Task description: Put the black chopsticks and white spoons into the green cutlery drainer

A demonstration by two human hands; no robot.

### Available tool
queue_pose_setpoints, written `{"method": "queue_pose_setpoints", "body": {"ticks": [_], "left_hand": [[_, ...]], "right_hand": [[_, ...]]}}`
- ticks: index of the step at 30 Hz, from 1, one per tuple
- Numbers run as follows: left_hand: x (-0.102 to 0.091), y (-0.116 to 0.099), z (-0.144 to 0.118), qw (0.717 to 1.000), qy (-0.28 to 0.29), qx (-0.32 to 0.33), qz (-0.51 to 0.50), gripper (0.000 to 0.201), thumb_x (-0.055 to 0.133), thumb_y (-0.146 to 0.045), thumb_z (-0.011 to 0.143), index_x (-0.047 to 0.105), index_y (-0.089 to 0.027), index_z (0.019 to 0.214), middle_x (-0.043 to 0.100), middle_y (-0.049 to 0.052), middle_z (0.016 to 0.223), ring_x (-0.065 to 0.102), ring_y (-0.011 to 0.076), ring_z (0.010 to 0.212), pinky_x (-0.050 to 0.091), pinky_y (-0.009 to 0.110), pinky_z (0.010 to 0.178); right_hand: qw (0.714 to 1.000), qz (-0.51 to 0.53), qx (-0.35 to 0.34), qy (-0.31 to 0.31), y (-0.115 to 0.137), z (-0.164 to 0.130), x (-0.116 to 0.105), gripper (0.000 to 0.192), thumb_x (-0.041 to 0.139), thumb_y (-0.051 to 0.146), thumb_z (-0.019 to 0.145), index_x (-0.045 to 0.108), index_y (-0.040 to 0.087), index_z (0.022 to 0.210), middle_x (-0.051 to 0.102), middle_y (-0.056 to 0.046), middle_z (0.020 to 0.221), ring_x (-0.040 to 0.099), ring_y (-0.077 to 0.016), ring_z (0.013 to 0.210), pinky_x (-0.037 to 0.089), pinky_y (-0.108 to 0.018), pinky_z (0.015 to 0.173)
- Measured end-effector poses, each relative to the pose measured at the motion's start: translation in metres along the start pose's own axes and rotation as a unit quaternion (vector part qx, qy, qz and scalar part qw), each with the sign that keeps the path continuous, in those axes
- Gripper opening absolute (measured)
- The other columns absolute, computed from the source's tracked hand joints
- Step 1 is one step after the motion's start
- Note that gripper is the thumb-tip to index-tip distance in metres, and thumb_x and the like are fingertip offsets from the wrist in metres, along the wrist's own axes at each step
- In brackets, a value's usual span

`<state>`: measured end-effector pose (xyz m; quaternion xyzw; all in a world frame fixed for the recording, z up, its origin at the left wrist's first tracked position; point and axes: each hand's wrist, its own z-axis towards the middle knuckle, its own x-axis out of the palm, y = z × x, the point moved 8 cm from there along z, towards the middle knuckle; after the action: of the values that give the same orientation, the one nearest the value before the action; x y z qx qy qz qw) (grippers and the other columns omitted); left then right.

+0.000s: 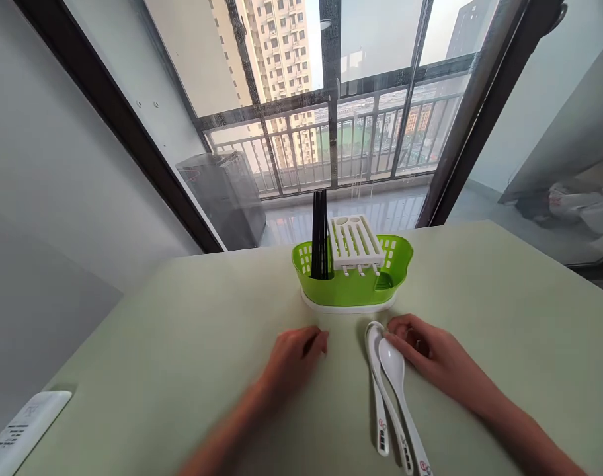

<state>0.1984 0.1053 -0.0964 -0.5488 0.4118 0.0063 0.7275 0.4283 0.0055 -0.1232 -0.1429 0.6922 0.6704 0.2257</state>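
Remote [21, 430] at table's [182, 344] left edge. Left hand [294, 360] loosely curled, empty, resting on table. Green rack [354, 281] behind, black chopsticks [320, 235] upright inside. Right hand [430, 357], fingers on bowls of white spoons [393, 390], not clamped.

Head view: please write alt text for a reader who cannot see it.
Right hand touches two white spoons on a pale green table; left hand rests beside them. Behind stands a green cutlery holder with black chopsticks.
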Motion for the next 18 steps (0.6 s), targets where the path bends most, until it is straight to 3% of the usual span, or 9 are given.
{"method": "queue_pose_setpoints", "body": {"ticks": [4, 11, 18], "left_hand": [[0.0088, -0.0043, -0.0028, 0.992, 0.045, 0.041, 0.113, 0.040, 0.047, -0.033, 0.103, 0.067, -0.020, 0.071, 0.062, -0.003, 0.063, 0.051, 0.0112, 0.057, 0.036, 0.024, 0.066], [0.0088, -0.0015, -0.0016, 0.990, 0.042, 0.044, 0.125, 0.042, 0.047, -0.034, 0.104, 0.068, -0.020, 0.071, 0.066, -0.003, 0.065, 0.056, 0.0114, 0.060, 0.038, 0.023, 0.068], [0.0124, -0.0049, -0.0034, 0.989, 0.046, 0.058, 0.126, 0.042, 0.048, -0.034, 0.105, 0.067, -0.020, 0.070, 0.065, -0.003, 0.065, 0.056, 0.0110, 0.060, 0.037, 0.023, 0.068]], "right_hand": [[0.999, -0.020, -0.005, 0.026, -0.0003, -0.0013, 0.0011, 0.039, 0.051, 0.060, 0.102, 0.065, 0.024, 0.100, 0.055, 0.002, 0.075, 0.048, -0.0155, 0.067, 0.041, -0.029, 0.062], [0.997, -0.050, -0.025, 0.054, 0.0007, -0.0018, 0.0031, 0.043, 0.048, 0.059, 0.103, 0.068, 0.022, 0.092, 0.056, 0.001, 0.075, 0.047, -0.0150, 0.066, 0.039, -0.029, 0.061], [0.997, 0.006, -0.012, 0.074, -0.0062, -0.0016, 0.0006, 0.041, 0.052, 0.058, 0.102, 0.070, 0.023, 0.093, 0.057, 0.001, 0.073, 0.047, -0.0156, 0.068, 0.039, -0.027, 0.061]]}}
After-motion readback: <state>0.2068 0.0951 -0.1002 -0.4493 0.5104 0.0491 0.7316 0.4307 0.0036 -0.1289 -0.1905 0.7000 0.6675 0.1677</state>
